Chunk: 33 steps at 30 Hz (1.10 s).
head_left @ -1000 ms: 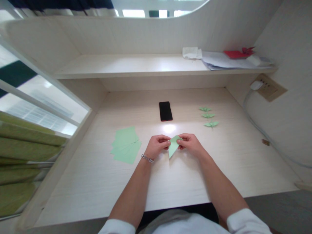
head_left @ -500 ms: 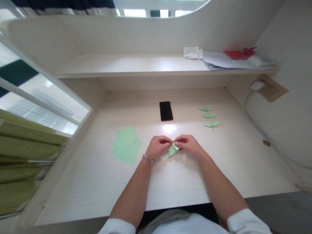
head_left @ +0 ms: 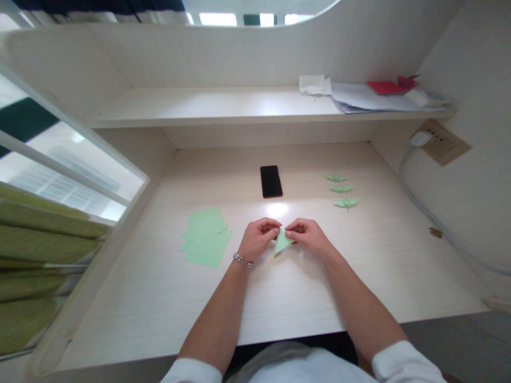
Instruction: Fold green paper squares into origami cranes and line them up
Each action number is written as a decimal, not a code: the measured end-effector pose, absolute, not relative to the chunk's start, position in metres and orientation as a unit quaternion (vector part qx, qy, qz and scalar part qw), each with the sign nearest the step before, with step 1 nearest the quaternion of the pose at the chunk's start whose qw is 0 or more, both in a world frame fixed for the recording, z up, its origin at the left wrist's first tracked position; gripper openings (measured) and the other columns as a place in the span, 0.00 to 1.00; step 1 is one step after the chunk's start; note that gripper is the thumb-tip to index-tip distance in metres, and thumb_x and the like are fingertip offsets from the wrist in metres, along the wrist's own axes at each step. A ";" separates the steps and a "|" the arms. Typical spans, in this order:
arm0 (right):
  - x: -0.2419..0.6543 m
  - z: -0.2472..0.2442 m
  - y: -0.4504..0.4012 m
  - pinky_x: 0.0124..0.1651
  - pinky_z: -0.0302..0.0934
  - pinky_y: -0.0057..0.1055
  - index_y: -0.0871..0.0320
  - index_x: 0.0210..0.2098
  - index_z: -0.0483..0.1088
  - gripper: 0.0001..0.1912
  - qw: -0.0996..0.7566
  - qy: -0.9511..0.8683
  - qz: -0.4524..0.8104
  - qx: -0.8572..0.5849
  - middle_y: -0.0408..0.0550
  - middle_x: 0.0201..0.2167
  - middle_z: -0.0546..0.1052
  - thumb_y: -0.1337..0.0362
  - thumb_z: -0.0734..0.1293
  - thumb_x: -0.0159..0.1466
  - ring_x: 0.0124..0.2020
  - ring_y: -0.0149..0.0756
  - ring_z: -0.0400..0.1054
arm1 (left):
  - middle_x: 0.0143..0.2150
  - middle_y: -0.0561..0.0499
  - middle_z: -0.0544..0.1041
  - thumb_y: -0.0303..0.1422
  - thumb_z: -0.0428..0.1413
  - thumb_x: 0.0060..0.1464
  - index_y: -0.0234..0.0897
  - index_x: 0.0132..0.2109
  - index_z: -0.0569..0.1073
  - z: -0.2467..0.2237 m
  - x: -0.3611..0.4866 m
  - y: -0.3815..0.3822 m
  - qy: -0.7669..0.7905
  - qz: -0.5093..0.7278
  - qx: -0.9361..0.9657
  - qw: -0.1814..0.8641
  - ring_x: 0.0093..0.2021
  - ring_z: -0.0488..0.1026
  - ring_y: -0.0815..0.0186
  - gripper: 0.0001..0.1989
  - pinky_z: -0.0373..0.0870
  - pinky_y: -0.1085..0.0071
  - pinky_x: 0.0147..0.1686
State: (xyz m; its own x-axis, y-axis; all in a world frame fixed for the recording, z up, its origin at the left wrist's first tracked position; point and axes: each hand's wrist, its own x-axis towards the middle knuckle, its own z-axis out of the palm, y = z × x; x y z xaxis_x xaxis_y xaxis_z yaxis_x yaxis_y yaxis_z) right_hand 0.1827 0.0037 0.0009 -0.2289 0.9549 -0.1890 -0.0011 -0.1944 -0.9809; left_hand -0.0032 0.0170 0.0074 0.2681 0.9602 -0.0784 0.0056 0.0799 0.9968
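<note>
A small folded piece of green paper [head_left: 282, 242], roughly triangular with a point toward me, is between my two hands over the desk. My left hand [head_left: 258, 237], with a chain bracelet at the wrist, pinches its upper left edge. From the other side my right hand [head_left: 309, 235] grips its upper right part between thumb and fingers. The fingers hide the paper's side edges. To the left lies a fanned stack of green paper sheets [head_left: 205, 236]. Three folded green paper cranes [head_left: 340, 189] are lined up at the right.
A black phone [head_left: 271, 181] lies on the desk [head_left: 291, 298] beyond my hands. The shelf [head_left: 199, 103] above bears papers [head_left: 359, 98], a crumpled tissue [head_left: 314, 85] and a red folded paper piece [head_left: 407, 81]. A charger cable [head_left: 419, 202] runs down the right wall from a socket [head_left: 445, 142].
My fingertips have shifted slightly on the folded green paper, and more of its top edge shows between them. The left fingers have drawn back a little from the tip.
</note>
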 end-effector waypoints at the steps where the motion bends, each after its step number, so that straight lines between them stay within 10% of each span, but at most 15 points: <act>1: 0.183 0.001 0.004 0.30 0.67 0.30 0.60 0.33 0.74 0.15 0.395 -0.496 0.606 -0.480 0.45 0.26 0.76 0.57 0.73 0.50 0.28 0.33 0.70 | 0.32 0.49 0.79 0.32 0.60 0.47 0.34 0.37 0.76 0.007 -0.003 0.017 0.445 0.411 0.537 0.586 0.31 0.76 0.66 0.09 0.74 0.70 0.32; 33: 0.178 -0.008 0.004 0.27 0.65 0.28 0.59 0.37 0.71 0.16 0.370 -0.485 0.628 -0.483 0.41 0.21 0.73 0.59 0.72 0.51 0.22 0.31 0.69 | 0.32 0.47 0.78 0.36 0.62 0.45 0.33 0.44 0.74 -0.004 0.002 0.019 0.466 0.408 0.545 0.565 0.29 0.74 0.67 0.18 0.69 0.73 0.29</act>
